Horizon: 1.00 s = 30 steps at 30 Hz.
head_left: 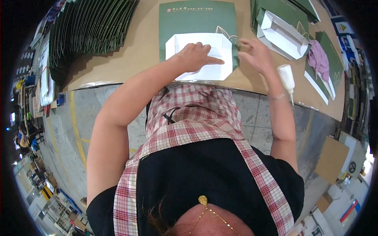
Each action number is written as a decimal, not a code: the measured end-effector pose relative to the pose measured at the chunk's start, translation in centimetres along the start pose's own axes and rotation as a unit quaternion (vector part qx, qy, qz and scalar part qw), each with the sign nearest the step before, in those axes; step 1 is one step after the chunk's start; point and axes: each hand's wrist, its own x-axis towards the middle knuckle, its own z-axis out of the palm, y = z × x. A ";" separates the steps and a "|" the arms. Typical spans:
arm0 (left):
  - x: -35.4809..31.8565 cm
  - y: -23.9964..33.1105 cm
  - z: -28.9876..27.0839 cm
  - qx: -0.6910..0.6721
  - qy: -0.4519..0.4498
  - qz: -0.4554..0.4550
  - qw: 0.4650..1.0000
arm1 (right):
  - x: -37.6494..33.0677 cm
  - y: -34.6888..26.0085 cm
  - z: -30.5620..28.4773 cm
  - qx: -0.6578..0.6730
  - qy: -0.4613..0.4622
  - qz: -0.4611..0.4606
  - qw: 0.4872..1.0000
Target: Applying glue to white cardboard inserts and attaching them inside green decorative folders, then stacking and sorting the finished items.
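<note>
A green paper bag point(197, 21) lies flat on the table in front of me. Its white bottom end point(212, 72) is opened out toward me, with cut corners and folded flaps. My left hand point(195, 57) rests on that white end, one finger stretched to the right and the others loosely bent; it holds nothing. Just right of the bag, close to its cord handle point(222, 31), is my right hand point(256, 56), slightly blurred. Its fingers are apart and nothing shows between them. A white squeeze bottle point(286, 76) lies near my right wrist, nozzle toward the table edge.
A fanned row of green folded bags point(92, 27) fills the table's left. At the right are more green bags, one with an opened white bottom point(283, 33), and a pink cloth point(318, 61). The brown tabletop point(145, 47) ends at a curved front edge before me.
</note>
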 end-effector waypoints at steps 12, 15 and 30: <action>-8.2 -7.9 -0.5 -0.343 0.250 -0.271 0.864 | 1.5 0.4 4.2 0.081 -0.040 0.011 0.996; -8.9 -7.8 2.0 -0.394 0.222 -0.270 0.850 | 1.6 1.4 4.4 0.069 -0.021 -0.026 0.997; -9.4 -8.2 2.8 -0.507 0.184 -0.288 0.791 | 1.5 1.3 3.8 0.041 -0.049 -0.022 0.998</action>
